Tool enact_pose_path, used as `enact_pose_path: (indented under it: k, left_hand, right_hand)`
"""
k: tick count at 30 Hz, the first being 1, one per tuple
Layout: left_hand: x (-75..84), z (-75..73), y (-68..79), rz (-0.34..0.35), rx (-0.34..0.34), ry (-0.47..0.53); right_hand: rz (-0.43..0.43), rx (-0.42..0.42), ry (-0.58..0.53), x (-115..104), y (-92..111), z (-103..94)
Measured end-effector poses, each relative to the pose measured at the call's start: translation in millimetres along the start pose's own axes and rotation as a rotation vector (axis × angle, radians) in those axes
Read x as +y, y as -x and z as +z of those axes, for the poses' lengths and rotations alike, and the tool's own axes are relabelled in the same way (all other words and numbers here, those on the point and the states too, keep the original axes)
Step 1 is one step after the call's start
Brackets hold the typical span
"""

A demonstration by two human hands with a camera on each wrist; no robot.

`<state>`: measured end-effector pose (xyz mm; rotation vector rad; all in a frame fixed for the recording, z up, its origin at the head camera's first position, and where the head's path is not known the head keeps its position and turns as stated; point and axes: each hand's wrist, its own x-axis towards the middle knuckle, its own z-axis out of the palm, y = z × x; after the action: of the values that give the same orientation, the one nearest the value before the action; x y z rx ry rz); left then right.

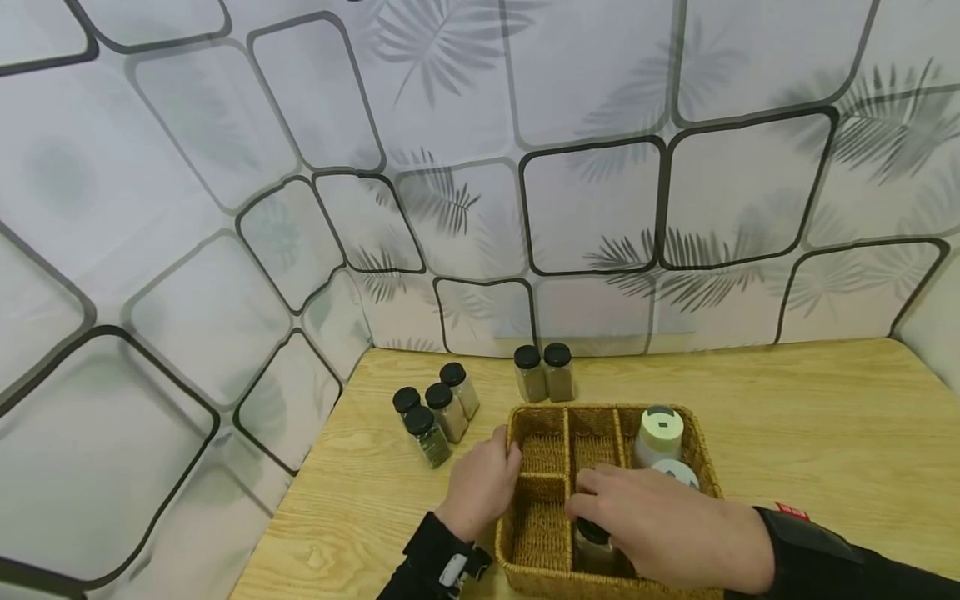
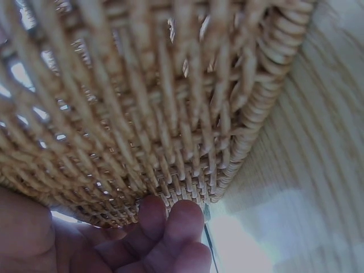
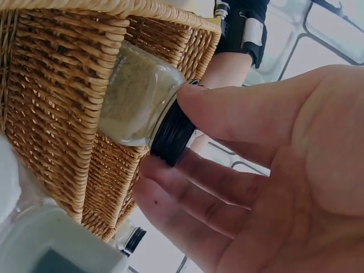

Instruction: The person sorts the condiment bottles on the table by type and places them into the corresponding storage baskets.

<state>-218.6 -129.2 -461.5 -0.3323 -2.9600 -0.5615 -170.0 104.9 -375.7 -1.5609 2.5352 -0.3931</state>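
Note:
A divided woven basket (image 1: 551, 581) sits on the wooden table. My left hand (image 1: 482, 482) holds its left side, thumb at the rim; in the left wrist view the fingertips (image 2: 185, 219) touch the weave outside. Inside a middle compartment stands a glass spice jar (image 3: 133, 96) with pale powder and a black lid (image 3: 172, 133). My right hand (image 1: 660, 525) reaches over the basket and pinches that lid between thumb and fingers. Beside this hand, in the right-hand compartment, are a container with a pale green lid (image 1: 662, 432) and a white-topped one (image 1: 677, 473), partly covered by the hand.
Several black-lidded spice jars (image 1: 442, 408) stand grouped left of the basket. Two more jars (image 1: 545, 379) are side by side just behind it. A patterned curtain (image 1: 600, 208) runs along the table's (image 1: 825, 433) back edge and left side.

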Motion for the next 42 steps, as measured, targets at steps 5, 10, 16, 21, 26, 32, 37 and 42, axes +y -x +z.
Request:
enact_pose_path:
  k: [5,10,16,21,26,32,37,42]
  left_hand:
    - [-0.1,0.3,1.0,-0.015,-0.006,0.008]
    - [-1.2,1.3,1.8,-0.016,-0.007,0.011]
    - [-2.6,3.1,2.5,-0.016,-0.006,0.013]
    - [-3.3,2.7,3.1,-0.008,-0.003,0.015]
    - [-2.7,0.9,2.4,-0.007,0.001,0.018]
    - [-2.0,-0.1,0.5,-0.004,-0.003,0.014]
    - [-1.6,-1.0,-0.5,-0.001,-0.009,0.012]
    - [-1.4,-0.2,-1.5,-0.003,-0.012,0.016]
  right_hand:
    - [-0.026,0.018,0.008,1.4,1.4,2.2]
    - [-0.022,0.006,0.023,2.2,0.3,3.2]
    - [-0.036,0.011,0.07,1.8,-0.2,5.4]
    - [-0.043,0.012,0.071,2.6,0.6,6.4]
    - [-0.05,0.005,0.061,3.6,1.0,5.9]
    - [-0.052,0.004,0.047,4.8,2.4,4.6]
    - [-0.058,-0.003,0.032,5.6,3.2,3.0]
    - [-0.067,-0.003,0.025,4.9,4.3,2.4]
